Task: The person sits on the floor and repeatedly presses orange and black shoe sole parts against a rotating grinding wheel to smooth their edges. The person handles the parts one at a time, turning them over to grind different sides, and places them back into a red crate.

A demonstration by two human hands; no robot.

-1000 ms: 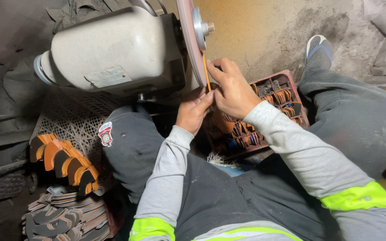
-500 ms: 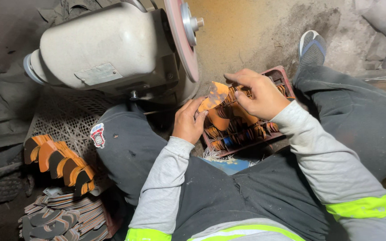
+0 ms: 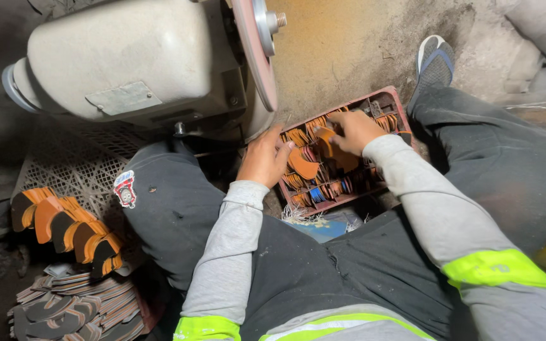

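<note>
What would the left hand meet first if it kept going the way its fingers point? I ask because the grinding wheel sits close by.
Probably the orange pieces in the red crate; the left hand already touches one at the crate's near edge. The grinding wheel seems off that line, though depth is unclear.

Warm, yellowish light falls from above and ahead, brightest on the pale motor housing (image 3: pixel 140 60) and the dusty floor (image 3: pixel 349 44) beyond it. The left edge and lower left corner sink into deep shadow (detail there is murky). The centre is fairly sharp; wide-angle bending curves the frame's margins.
</note>
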